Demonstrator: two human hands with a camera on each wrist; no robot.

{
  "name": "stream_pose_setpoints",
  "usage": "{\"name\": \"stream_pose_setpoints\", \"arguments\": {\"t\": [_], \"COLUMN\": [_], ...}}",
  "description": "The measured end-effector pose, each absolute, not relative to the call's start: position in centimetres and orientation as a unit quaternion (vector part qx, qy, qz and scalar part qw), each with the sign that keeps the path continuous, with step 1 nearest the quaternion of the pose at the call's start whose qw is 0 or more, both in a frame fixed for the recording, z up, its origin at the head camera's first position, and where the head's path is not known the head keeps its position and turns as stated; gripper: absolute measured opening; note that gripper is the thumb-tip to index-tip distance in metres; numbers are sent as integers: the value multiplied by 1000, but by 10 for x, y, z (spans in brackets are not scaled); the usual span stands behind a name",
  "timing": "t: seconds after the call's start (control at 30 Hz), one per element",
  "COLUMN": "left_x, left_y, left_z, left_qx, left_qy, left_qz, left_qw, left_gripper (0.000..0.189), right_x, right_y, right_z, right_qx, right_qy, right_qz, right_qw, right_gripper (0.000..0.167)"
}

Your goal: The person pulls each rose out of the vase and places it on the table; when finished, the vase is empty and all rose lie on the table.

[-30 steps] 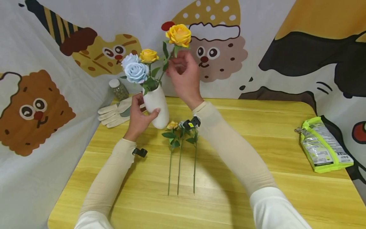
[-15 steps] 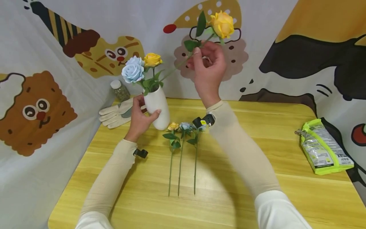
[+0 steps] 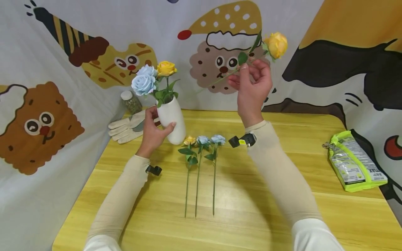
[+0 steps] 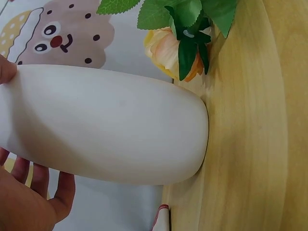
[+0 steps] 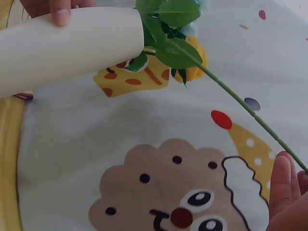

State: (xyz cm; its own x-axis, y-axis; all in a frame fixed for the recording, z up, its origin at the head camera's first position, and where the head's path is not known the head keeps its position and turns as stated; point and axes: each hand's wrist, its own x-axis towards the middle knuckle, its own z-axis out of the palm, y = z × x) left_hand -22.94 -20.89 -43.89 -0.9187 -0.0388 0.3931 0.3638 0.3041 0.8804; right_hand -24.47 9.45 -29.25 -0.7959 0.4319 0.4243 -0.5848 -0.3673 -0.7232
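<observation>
Nearest, the right sleeve (image 3: 279, 167) has swung farther right over the wooden table (image 3: 150, 219), fully baring a blue rose (image 3: 203, 140) and a second blue rose (image 3: 218, 139) beside a pale orange rose (image 3: 190, 140), all three lying with stems toward the person. Just beyond, the left hand (image 3: 154, 133) grips the white vase (image 3: 172, 113), as it did a second ago; two blue blooms (image 3: 143, 83) and a yellow bloom (image 3: 166, 68) crown it. Farther back, the right hand (image 3: 255, 83) pinches a long-stemmed yellow rose (image 3: 276, 45) by the stem before the cartoon-print cloth (image 3: 171, 38). Half a second earlier that stem reached the leaves at the vase's mouth; now, in the head view, its faint end stops short, suggesting one more rose is out and three blooms are left to draw. The work glove (image 3: 127, 128) and white-lidded jar (image 3: 131, 101) behind stay put.
</observation>
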Motion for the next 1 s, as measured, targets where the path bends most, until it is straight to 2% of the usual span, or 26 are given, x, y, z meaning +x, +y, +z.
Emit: {"name": "stream_pose_setpoints", "arguments": {"t": [0.3,0.53,1.0], "left_x": [-227,-229,-229], "left_y": [-209,-209,-209], "left_z": [-438,-438,-439], "left_qx": [-100,-99,-100], "left_qy": [-788,-789,-796], "left_qz": [-584,-583,-573], "left_qw": [163,166,170], "left_gripper": [76,78,77], "right_x": [-230,-221,-205], "right_y": [120,135,151], "right_z": [-317,-334,-381], "right_qx": [61,52,18], "right_qy": [-513,-555,-674], "right_qz": [811,796,732], "right_qw": [275,236,96], "right_gripper": [20,32,35]}}
